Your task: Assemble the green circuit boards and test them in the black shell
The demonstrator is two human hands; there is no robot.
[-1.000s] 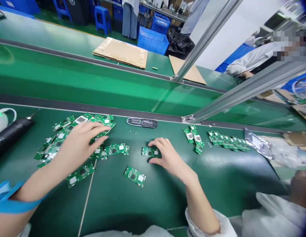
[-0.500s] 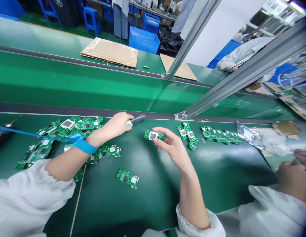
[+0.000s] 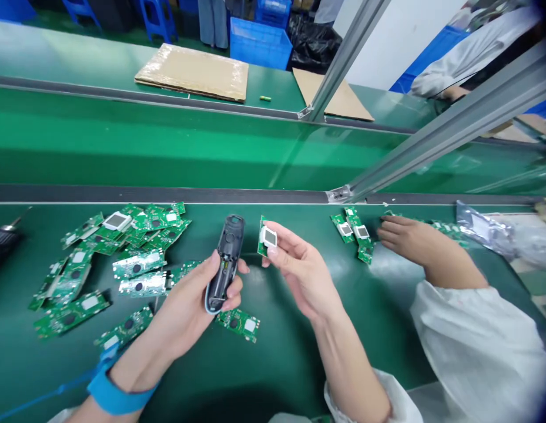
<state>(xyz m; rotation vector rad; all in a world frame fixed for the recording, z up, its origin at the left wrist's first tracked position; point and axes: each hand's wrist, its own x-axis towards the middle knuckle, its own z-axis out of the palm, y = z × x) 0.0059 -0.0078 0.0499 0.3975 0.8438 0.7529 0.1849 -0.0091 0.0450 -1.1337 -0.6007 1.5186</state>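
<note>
My left hand (image 3: 197, 299), with a blue strap (image 3: 118, 390) at the wrist, is closed around a dark plastic device housing (image 3: 227, 264). The housing stands nearly upright, its hollow inner side facing me. Just right of it, my right hand (image 3: 294, 258) pinches a green circuit board (image 3: 261, 235) that carries a small white-framed screen (image 3: 269, 237). The board is tilted on end and apart from the housing. Partly hidden under my left hand, a loose circuit board (image 3: 241, 325) lies on the green table. Many more circuit boards (image 3: 143, 282) are heaped to the left.
A co-worker's hand (image 3: 409, 241) reaches over a row of boards on the right, beside two boards with screens (image 3: 358, 232). A silver bag (image 3: 484, 229) lies farther right. A metal post (image 3: 343, 194) rises at the back ledge. At far left is a dark tool (image 3: 6, 241).
My left hand has brought the housing nearer and turned its hollow side toward me. My right hand has tilted the board on end. The co-worker's hand has reached in from the right.
</note>
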